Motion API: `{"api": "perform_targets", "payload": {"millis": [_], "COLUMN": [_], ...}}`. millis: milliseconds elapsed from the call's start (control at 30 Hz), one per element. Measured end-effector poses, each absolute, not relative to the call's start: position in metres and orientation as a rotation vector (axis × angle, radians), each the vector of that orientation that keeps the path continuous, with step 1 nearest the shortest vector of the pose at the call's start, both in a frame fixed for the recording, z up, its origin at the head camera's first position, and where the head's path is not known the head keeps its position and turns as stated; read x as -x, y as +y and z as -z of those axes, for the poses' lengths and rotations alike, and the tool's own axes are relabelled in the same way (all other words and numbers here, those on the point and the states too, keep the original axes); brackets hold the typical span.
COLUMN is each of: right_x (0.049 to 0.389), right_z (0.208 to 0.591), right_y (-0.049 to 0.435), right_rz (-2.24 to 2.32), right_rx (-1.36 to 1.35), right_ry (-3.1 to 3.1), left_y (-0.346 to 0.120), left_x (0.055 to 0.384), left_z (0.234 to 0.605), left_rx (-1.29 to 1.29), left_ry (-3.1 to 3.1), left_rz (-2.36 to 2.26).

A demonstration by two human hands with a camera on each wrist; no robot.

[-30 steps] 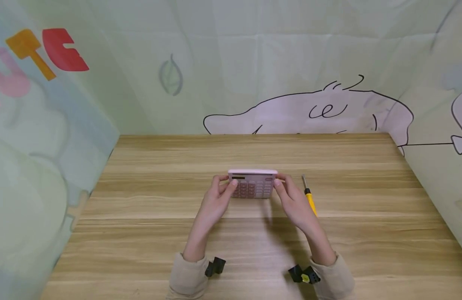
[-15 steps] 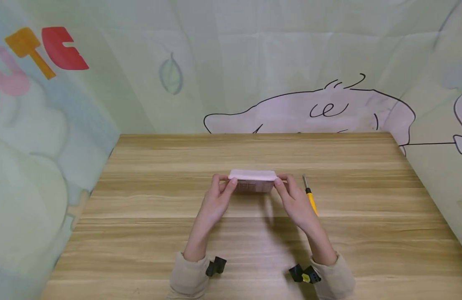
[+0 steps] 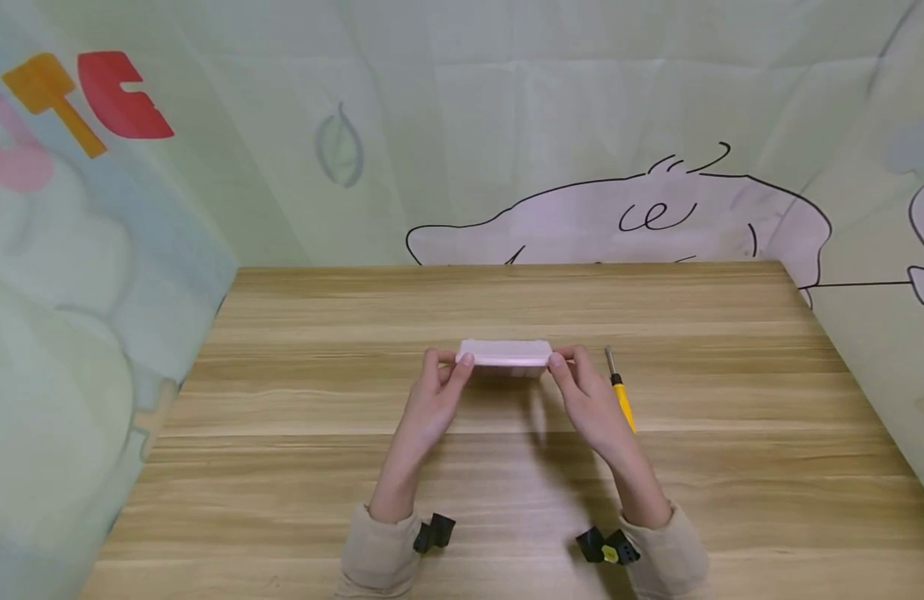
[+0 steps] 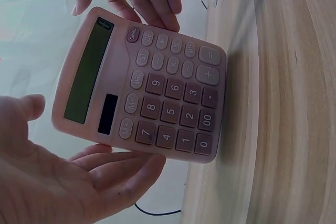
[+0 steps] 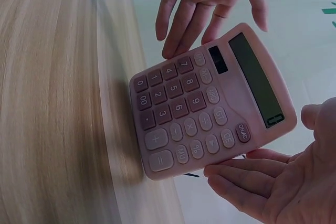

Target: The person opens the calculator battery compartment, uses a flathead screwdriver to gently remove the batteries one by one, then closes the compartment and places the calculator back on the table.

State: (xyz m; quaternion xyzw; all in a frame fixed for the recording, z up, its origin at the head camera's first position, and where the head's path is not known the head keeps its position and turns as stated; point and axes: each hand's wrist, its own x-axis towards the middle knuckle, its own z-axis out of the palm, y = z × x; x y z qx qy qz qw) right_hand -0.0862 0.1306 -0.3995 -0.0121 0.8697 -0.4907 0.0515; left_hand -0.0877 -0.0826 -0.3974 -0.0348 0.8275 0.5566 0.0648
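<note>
A pink calculator (image 3: 504, 352) is held between both hands at mid-table. Its top edge faces the head camera, so the keys are mostly hidden there. Both wrist views show the keys and the display (image 4: 89, 70), with the lower edge close over the wood. My left hand (image 3: 432, 402) holds the left side, thumb at the upper corner and fingers along the side and behind. On the opposite side, my right hand (image 3: 591, 408) has the same hold. A screwdriver (image 3: 619, 390) with a yellow and black handle lies just right of the right hand.
The wood-grain table (image 3: 297, 400) ends at a back edge against a printed cloth backdrop (image 3: 462, 125), which also hangs at both sides. Small black devices (image 3: 608, 548) sit at the cuffs of both sleeves.
The calculator has tilted: its keys, visible to the head camera a second ago, have turned down and away, and its top edge now shows. Hands and screwdriver stay about where they were.
</note>
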Motion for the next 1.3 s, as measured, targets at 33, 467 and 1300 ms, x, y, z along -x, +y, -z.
{"api": "perform_targets", "payload": {"millis": [33, 467, 1300], "right_x": [0.0860, 0.0828, 0.0846], "right_z": [0.3996, 0.4015, 0.4047], "right_y": [0.1304, 0.1284, 0.1282], "right_rz": [1.494, 1.487, 1.451], "right_rx": [0.033, 0.045, 0.121], "right_ry": [2.644, 2.636, 2.656], "left_y": [-0.0827, -0.0832, -0.0852], "left_x": [0.0875, 0.0854, 0.0870], "left_z": [0.3972, 0.3975, 0.4001], "left_rx": [0.113, 0.103, 0.035], "left_ry": [2.499, 2.481, 2.389], "left_rz": [-1.671, -1.704, -1.740]}}
